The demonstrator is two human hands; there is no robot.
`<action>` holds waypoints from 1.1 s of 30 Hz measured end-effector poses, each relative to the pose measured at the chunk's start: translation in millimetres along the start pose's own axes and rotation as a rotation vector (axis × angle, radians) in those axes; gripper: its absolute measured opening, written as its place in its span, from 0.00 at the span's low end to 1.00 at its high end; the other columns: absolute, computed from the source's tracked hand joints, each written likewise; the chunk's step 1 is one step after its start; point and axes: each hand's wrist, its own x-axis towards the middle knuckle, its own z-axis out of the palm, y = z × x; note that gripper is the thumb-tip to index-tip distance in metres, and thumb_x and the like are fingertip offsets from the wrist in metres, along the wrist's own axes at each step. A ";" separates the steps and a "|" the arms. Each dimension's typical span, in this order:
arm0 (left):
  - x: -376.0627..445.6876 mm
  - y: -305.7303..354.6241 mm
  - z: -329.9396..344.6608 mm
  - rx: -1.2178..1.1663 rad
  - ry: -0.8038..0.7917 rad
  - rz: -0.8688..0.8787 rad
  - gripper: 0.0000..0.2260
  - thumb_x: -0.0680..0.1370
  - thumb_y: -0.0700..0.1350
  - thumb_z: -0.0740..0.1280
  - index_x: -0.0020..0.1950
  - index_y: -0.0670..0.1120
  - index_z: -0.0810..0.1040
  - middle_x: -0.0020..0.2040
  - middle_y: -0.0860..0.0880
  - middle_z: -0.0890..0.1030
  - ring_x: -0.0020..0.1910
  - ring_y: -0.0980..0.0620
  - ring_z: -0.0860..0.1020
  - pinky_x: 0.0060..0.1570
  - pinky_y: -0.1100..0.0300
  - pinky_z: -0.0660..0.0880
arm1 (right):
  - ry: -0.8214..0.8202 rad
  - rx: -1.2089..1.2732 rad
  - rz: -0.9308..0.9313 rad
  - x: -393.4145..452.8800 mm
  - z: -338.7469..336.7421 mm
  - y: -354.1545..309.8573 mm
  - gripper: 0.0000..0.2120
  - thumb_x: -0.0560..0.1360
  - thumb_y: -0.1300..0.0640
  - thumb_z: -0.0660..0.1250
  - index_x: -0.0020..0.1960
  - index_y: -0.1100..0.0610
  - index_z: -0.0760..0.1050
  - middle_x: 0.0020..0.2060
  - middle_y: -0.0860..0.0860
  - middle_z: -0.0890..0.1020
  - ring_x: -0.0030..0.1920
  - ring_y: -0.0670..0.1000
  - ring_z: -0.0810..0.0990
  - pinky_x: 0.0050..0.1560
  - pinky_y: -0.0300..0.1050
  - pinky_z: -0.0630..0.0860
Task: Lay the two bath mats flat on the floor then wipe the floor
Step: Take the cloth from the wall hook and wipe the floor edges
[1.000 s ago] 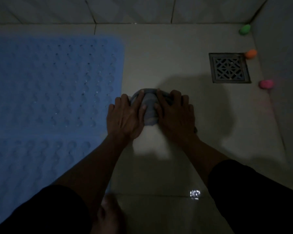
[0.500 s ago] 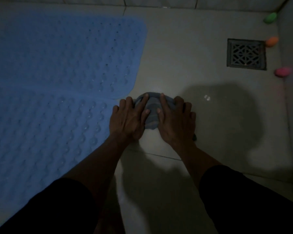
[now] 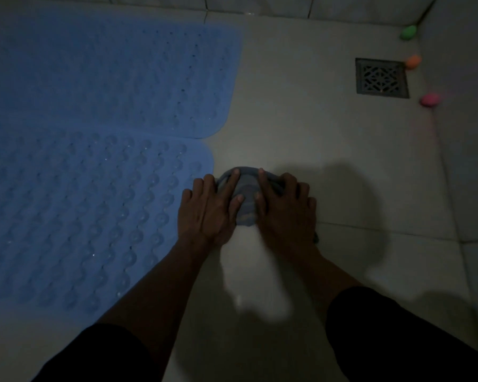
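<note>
Now we are wiping: both bath mats, the far mat [image 3: 116,78] in the upper left of the frame and the near mat [image 3: 75,216] below it, lie flat, so the tiled floor [image 3: 301,128] is what remains. To do it well, we should keep even weight through both palms and push in overlapping strokes, steering clear of the mat edges. The folded cloth [image 3: 246,199] sits at frame centre, just right of the near mat's corner. Our left hand [image 3: 207,210] and right hand [image 3: 284,213] press it flat with fingers [image 3: 232,183] straight and spread, gripping nothing; the cloth shows between them.
</note>
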 end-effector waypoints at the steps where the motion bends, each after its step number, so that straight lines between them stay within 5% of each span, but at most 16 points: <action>1: -5.3 0.0 0.3 -0.005 0.011 0.008 0.25 0.83 0.59 0.52 0.78 0.52 0.65 0.51 0.41 0.75 0.47 0.41 0.72 0.44 0.49 0.67 | -0.009 0.004 0.021 -6.6 0.1 -2.6 0.23 0.81 0.42 0.54 0.75 0.42 0.63 0.64 0.54 0.71 0.56 0.58 0.68 0.49 0.53 0.68; 33: -249.3 -15.1 -7.4 -0.078 0.025 -0.145 0.24 0.83 0.58 0.56 0.78 0.52 0.67 0.48 0.44 0.75 0.44 0.43 0.72 0.40 0.51 0.65 | -0.159 0.057 -0.092 -218.1 -13.0 -54.7 0.24 0.82 0.40 0.50 0.77 0.39 0.56 0.70 0.52 0.65 0.63 0.57 0.63 0.60 0.56 0.65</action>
